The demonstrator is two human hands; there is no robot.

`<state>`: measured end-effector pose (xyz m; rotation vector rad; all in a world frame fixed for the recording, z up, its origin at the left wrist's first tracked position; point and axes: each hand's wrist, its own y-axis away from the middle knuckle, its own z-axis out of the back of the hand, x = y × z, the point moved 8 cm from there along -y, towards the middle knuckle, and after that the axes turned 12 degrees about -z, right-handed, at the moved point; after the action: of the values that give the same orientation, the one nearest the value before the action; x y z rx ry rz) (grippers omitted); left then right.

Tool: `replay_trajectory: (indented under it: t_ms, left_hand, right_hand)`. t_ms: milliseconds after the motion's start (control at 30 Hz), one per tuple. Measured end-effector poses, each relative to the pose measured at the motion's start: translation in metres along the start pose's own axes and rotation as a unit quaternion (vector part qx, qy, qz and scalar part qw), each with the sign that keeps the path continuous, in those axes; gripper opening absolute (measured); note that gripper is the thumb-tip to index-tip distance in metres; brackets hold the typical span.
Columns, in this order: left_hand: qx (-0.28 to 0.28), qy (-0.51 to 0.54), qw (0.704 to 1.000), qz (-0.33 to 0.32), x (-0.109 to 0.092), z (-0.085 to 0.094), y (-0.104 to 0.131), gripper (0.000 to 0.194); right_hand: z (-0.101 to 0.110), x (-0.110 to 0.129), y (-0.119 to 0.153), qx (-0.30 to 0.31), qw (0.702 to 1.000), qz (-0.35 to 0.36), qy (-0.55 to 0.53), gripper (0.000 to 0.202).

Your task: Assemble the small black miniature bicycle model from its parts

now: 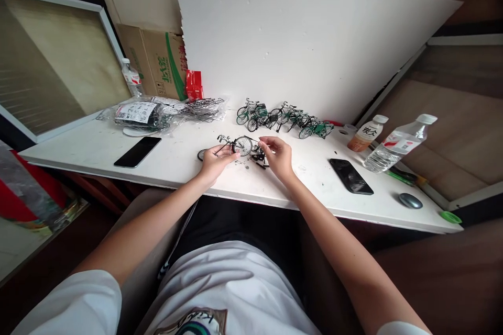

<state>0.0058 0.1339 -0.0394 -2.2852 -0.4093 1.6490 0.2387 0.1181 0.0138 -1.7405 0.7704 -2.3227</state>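
Observation:
A small black model bicycle [242, 145], partly built, is gripped in my left hand [217, 162], with its spoked wheel facing up between my two hands. My right hand [278, 154] is closed in a pinch at the wheel's right side, on a thin dark piece too small to name. Below that hand, loose black parts [258, 158] lie on the white table [176, 167]. Tiny bits lie under the wheel. Another wheel [201, 155] shows to the left of my left hand, partly hidden by it.
Several green and black model bicycles [283, 115] stand at the back. Bagged parts [200, 110] and a wrapped packet [137, 112] lie at back left. Phones [137, 152] [351, 176] flank my hands. Bottles [401, 141] [367, 133] and a grey mouse [410, 200] are at right.

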Motion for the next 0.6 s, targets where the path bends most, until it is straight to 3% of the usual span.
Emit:
replay_trajectory:
  t_ms: [167, 267, 600]
  left_hand:
    - [-0.007, -0.004, 1.0, -0.012, 0.008, 0.004, 0.001, 0.054]
    - [-0.006, -0.008, 1.0, -0.006, 0.01, 0.006, 0.0, 0.053]
    - [0.01, -0.007, 1.0, -0.007, 0.005, 0.0, 0.002, 0.054]
  right_hand:
    - [-0.015, 0.024, 0.016, 0.02, 0.996, 0.078, 0.024, 0.033]
    - [-0.026, 0.026, 0.024, 0.033, 0.993, 0.105, 0.054, 0.033]
    - [-0.025, 0.0, 0.02, 0.042, 0.999, 0.021, 0.018, 0.017]
